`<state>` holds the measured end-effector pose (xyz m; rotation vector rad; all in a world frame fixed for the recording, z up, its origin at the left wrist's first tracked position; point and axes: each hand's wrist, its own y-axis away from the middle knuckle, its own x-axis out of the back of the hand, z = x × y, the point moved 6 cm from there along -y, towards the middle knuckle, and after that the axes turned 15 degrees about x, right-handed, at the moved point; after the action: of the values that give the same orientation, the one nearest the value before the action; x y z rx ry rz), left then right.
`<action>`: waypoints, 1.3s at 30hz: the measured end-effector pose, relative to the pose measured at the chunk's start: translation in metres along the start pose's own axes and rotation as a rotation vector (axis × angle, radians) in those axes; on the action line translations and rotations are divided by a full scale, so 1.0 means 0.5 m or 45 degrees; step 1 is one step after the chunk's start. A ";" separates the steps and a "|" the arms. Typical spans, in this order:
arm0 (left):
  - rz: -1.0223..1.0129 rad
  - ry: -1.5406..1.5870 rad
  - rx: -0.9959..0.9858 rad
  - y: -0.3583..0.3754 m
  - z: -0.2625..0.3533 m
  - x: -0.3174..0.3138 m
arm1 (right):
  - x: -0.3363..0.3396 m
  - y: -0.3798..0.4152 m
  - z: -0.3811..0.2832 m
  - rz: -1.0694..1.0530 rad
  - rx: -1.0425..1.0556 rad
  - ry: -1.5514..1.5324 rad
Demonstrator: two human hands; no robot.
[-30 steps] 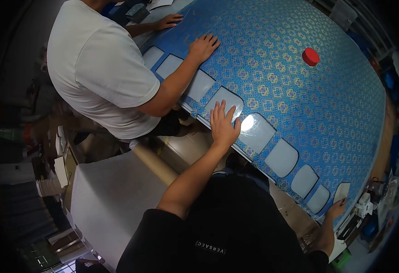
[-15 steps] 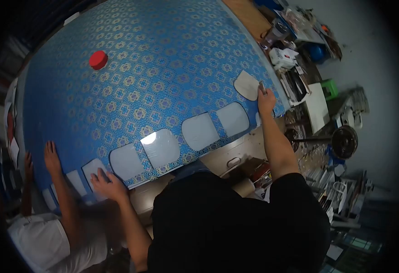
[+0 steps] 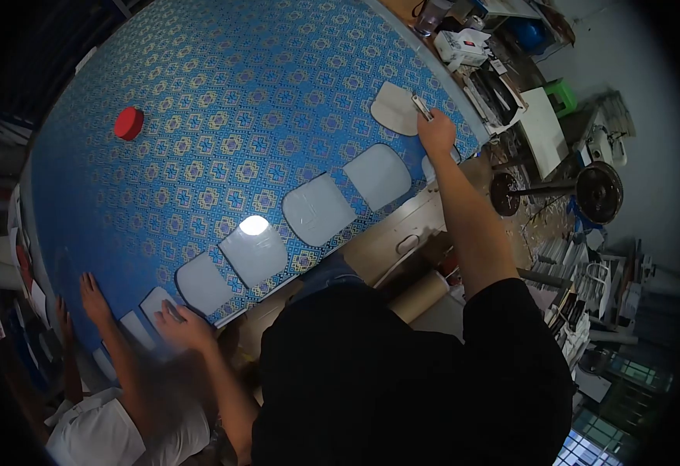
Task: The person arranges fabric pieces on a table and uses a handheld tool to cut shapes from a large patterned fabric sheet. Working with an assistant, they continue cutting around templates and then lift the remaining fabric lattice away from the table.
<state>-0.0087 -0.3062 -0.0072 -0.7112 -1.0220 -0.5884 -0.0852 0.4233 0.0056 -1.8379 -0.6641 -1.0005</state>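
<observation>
Blue patterned fabric covers the large work surface. My right hand is closed on a small cutter at the edge of a loose beige rounded piece. My left hand, slightly blurred, has its fingers apart and is over the near edge beside a pale rounded piece. Along that edge lie several more grey-white rounded pieces, among them one below the beige piece, one farther left and one with a bright reflection.
A round red object sits on the fabric. Another person's hands rest at the left edge, near a white shirt. Right of the surface are a white box, a green stool, a fan and stacked papers.
The view has shifted, so the red object appears farther left and the pieces higher. The cutter in my right hand now shows more fully over the beige piece. My left hand remains near the edge.
</observation>
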 end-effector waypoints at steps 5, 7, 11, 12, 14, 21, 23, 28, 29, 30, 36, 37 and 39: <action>0.025 0.040 0.006 0.008 0.014 0.011 | 0.001 -0.003 -0.003 -0.026 -0.016 -0.026; 0.047 0.043 0.005 0.007 0.014 0.012 | 0.003 -0.006 -0.005 -0.074 -0.020 -0.011; -0.012 0.056 0.122 0.022 0.037 0.029 | -0.030 0.009 0.056 -0.058 0.103 0.160; 0.021 0.005 0.025 0.035 0.022 0.023 | -0.082 0.019 0.124 -0.063 0.284 0.289; 0.021 0.072 0.078 0.055 0.001 0.023 | -0.119 0.027 0.158 -0.253 0.557 0.353; 0.019 0.206 0.227 0.082 -0.002 0.064 | -0.084 0.014 0.168 -0.409 -0.013 0.031; 0.037 0.229 0.238 0.085 -0.001 0.064 | -0.073 0.015 0.157 -0.349 0.039 0.040; 0.022 0.263 0.252 0.084 -0.006 0.068 | -0.064 0.008 0.147 -0.398 0.064 0.099; 0.030 0.265 0.263 0.084 -0.007 0.068 | -0.065 0.010 0.149 -0.378 0.077 0.130; 0.033 0.274 0.259 0.083 -0.008 0.067 | -0.064 0.007 0.146 -0.357 0.088 0.163; 0.035 0.297 0.260 0.083 -0.008 0.068 | -0.072 0.003 0.157 -0.386 0.069 0.172; 0.031 0.298 0.264 0.084 -0.008 0.069 | -0.068 0.004 0.155 -0.381 0.066 0.173; 0.033 0.300 0.261 0.084 -0.007 0.071 | -0.065 0.007 0.152 -0.369 0.113 0.188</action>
<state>0.0381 -0.2859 0.0131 -0.4619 -0.8383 -0.5226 -0.0725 0.4889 -0.0430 -1.6014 -0.8862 -1.2610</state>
